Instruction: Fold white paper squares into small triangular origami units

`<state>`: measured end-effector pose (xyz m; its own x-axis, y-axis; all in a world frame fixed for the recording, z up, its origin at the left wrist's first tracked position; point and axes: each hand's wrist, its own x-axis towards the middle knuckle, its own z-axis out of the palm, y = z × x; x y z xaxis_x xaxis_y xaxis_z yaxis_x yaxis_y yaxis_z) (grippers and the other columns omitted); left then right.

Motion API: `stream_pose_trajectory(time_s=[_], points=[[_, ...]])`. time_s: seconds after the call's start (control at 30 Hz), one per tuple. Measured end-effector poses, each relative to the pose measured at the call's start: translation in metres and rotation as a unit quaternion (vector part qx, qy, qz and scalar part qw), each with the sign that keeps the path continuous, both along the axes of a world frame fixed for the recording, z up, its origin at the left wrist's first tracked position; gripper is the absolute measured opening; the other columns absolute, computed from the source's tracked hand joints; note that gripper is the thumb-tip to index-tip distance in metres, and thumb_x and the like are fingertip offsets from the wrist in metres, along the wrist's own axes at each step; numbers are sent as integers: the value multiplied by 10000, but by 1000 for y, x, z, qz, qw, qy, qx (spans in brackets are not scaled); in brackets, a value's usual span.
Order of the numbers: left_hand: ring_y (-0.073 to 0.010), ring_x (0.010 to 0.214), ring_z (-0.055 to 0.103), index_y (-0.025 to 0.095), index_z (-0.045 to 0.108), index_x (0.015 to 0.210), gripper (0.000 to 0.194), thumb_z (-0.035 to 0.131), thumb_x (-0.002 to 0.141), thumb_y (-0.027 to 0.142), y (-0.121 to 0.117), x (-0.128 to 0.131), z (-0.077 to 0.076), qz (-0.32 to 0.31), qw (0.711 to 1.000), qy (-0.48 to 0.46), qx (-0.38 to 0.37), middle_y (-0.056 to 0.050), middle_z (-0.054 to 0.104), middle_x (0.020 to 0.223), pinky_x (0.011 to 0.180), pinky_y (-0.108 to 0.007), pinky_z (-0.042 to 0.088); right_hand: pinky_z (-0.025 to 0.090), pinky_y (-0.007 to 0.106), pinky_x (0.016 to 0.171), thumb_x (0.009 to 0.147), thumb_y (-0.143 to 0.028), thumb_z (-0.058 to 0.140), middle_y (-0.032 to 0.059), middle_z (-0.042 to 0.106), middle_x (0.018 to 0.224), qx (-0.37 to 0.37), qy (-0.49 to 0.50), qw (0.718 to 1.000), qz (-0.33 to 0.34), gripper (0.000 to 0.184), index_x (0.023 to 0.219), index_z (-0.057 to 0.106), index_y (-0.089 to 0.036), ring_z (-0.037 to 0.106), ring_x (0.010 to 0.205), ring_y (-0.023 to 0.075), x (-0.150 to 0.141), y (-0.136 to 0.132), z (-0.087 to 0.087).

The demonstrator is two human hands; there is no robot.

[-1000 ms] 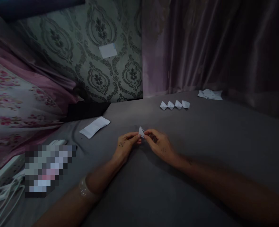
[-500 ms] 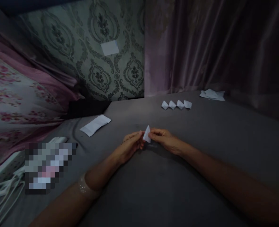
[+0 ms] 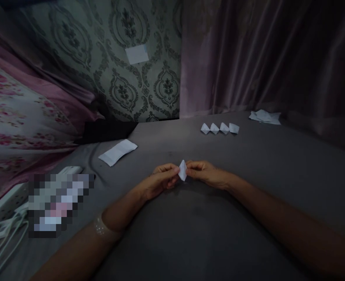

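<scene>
A small white folded paper piece [image 3: 183, 171], diamond-shaped with a crease down its middle, is held upright above the grey sheet. My left hand [image 3: 160, 179] pinches its left edge between thumb and fingers. From the other side, my right hand [image 3: 205, 174] grips the right edge in the same way. Beyond my hands stands a row of several folded white paper pieces [image 3: 219, 128], much alike in size. To the left lies a stack of white paper strips [image 3: 118, 152]. Some fingers of both hands are curled out of sight.
Loose white papers [image 3: 265, 116] lie at the back right by the purple curtain [image 3: 233, 58]. At left are a power strip [image 3: 5, 207] with white cables [image 3: 10, 244], a blurred-out object [image 3: 59, 203] and a black cloth [image 3: 106, 131]. A white card [image 3: 137, 54] hangs on the patterned wall.
The folded paper has turned from a triangle into a diamond facing me. My left fingers came off it briefly half a second ago and now hold its left edge again.
</scene>
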<state>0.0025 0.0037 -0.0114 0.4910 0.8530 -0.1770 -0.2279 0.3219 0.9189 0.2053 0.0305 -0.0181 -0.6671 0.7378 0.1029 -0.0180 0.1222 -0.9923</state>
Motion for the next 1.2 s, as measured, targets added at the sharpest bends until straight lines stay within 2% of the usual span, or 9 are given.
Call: stream_pose_trajectory(time_s=[0.17, 0.3, 0.47, 0.57, 0.67, 0.8, 0.97, 1.1, 1.2], points=[[-55, 474, 492, 147, 621, 801, 326, 751, 722, 435, 1, -4, -3, -3, 994, 93, 50, -2, 611, 645, 432, -176, 307, 395, 237, 609, 817, -442, 639, 1, 626, 798, 21, -50, 999, -5, 252, 841, 706, -201, 510, 674, 108, 4, 2, 2], [-84, 538, 553, 137, 654, 758, 308, 766, 699, 418, 3, -2, -6, 60, 970, 189, 137, -12, 646, 648, 494, -192, 398, 406, 230, 583, 805, -425, 643, -1, 637, 724, 20, -93, 994, -45, 256, 836, 702, -178, 528, 620, 101, 1, 2, 1], [-143, 717, 637, 142, 697, 748, 281, 803, 646, 381, 3, 3, -5, 158, 954, 167, 193, -38, 713, 765, 696, -267, 505, 461, 270, 654, 737, -421, 700, 28, 689, 763, 48, -66, 982, -169, 250, 766, 710, -173, 602, 690, 140, -9, 0, -5], [-172, 787, 664, 150, 705, 746, 265, 810, 633, 366, 1, 5, -2, 190, 948, 156, 200, -54, 736, 842, 772, -310, 526, 476, 290, 671, 723, -421, 714, 32, 704, 769, 77, -48, 969, -231, 229, 753, 717, -194, 625, 711, 160, -15, -3, -9], [-177, 806, 674, 156, 699, 736, 248, 809, 634, 354, -1, 7, 0, 212, 943, 149, 209, -59, 742, 878, 792, -321, 535, 478, 285, 650, 715, -426, 729, 26, 705, 755, 83, -30, 961, -264, 229, 760, 711, -202, 630, 688, 156, -18, -6, -12], [-160, 779, 670, 156, 685, 720, 237, 807, 640, 343, -3, 8, 0, 238, 931, 148, 233, -52, 737, 865, 756, -293, 541, 482, 266, 618, 683, -397, 765, 9, 684, 718, 67, 9, 960, -272, 239, 762, 658, -199, 626, 658, 140, -20, -7, -12], [-137, 723, 651, 153, 675, 788, 208, 782, 688, 301, -3, 10, -1, 253, 912, 175, 270, -31, 708, 788, 693, -254, 525, 513, 288, 714, 673, -373, 768, 24, 708, 811, 23, 51, 971, -231, 299, 904, 692, -200, 660, 748, 147, -21, -5, -9], [-149, 783, 667, 165, 647, 970, 313, 771, 704, 274, -3, 10, -2, 234, 925, 136, 268, -33, 713, 840, 746, -275, 529, 508, 289, 680, 717, -400, 726, 29, 718, 774, 31, 9, 975, -219, 246, 851, 741, -195, 657, 715, 154, -19, -3, -10], [-155, 812, 661, 166, 671, 997, 318, 760, 720, 296, -4, 10, -1, 210, 930, 147, 263, -43, 710, 866, 774, -285, 521, 509, 299, 723, 734, -395, 716, 32, 735, 813, 50, 4, 975, -216, 227, 856, 748, -207, 669, 761, 166, -18, -4, -12]])
